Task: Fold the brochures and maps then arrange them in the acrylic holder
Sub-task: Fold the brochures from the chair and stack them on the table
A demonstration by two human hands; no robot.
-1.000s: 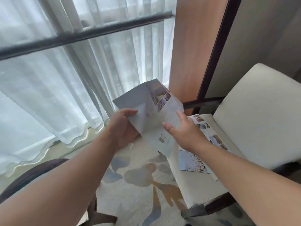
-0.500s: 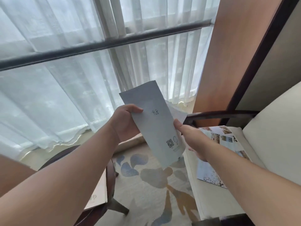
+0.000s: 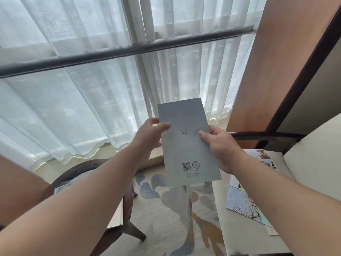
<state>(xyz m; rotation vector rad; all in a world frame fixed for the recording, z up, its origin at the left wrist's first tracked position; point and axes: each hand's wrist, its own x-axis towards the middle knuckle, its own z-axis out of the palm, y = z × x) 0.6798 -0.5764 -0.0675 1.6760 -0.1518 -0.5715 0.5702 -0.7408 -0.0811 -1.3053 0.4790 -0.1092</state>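
Grey tri-fold brochure (image 3: 186,145) is now shut flat. 1 s ago its photo panel gaped open w/ your R hand (image 3: 219,146) laid flat on it. Half a sec ago a sliver of the inner leaf poked out on the R side. Now the edges look flush, and only the plain grey face w/ QR code shows.

You've got it up in the air, upright w/ a slight lean, in front of the sheer curtain (image 3: 73,108) and over the patterned carpet (image 3: 156,209). It rests on nothing.

- L hand (image 3: 147,139): pinches the L edge approx mid-height, thumb across the front, fingers hidden behind.
- R hand: pinches the R edge opposite, thumb on the front, fingers curled round the back.

So the fold on this one looks done. My read is it's ready for the acrylic holder, but I can't make the holder out anywhere in view, so you'll prob. have to look round for it. A faint grey strip hangs below the brochure; can't tell what it is.

Plenty left: more printed sheets (image 3: 245,200) lie unfolded on the chair seat (image 3: 239,241) at its front R part. Another sheet (image 3: 115,217) sits at the near edge of the small round bench (image 3: 77,168), lower L.
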